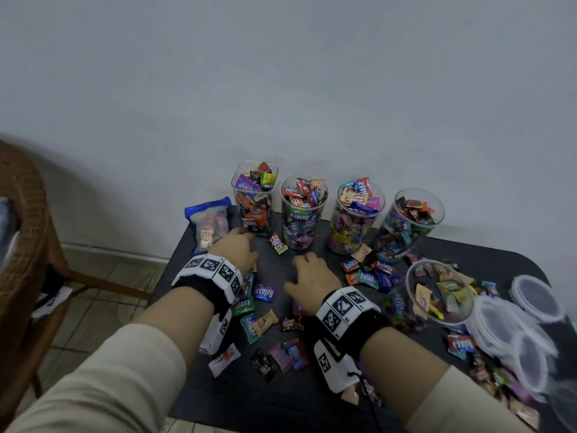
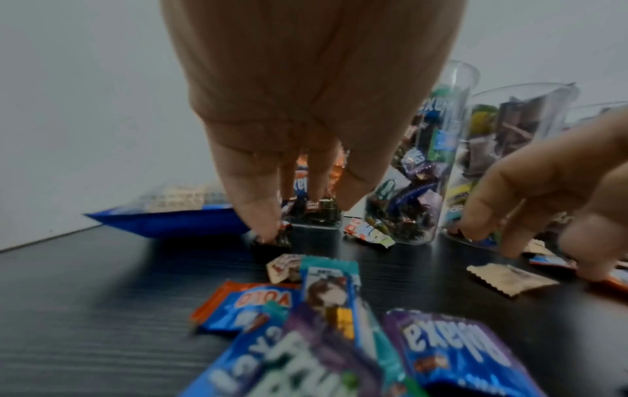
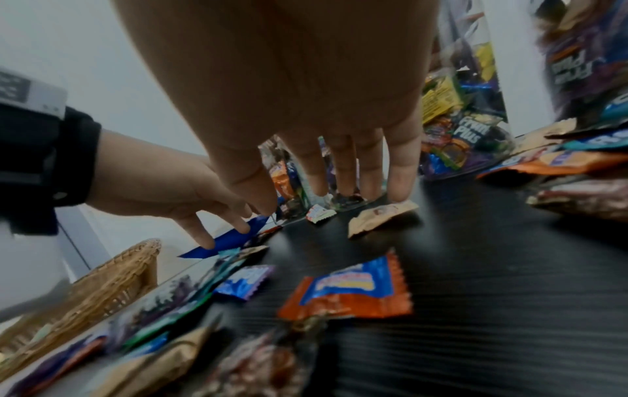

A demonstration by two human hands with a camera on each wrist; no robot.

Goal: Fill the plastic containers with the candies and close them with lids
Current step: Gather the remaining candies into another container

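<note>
Four tall clear containers stand full of candies and uncovered at the back of the black table (image 1: 281,401): a square one (image 1: 254,198) and three round ones (image 1: 303,214), (image 1: 356,217), (image 1: 406,223). A fifth container (image 1: 437,295) at the front right is partly filled. Clear lids (image 1: 537,298) lie at the right edge. Loose wrapped candies (image 1: 262,320) are scattered over the table. My left hand (image 1: 240,242) hovers palm down before the square container, its straight fingers (image 2: 258,212) touching a dark-wrapped candy (image 2: 277,240). My right hand (image 1: 306,270) is spread palm down mid-table, a fingertip (image 3: 399,185) near a tan candy (image 3: 380,217).
A blue bag of candies (image 1: 209,226) lies at the back left of the table, beside my left hand. A wicker chair (image 1: 22,214) stands to the left over the tiled floor. A pale wall runs right behind the containers. More lids (image 1: 496,323) are piled at the right.
</note>
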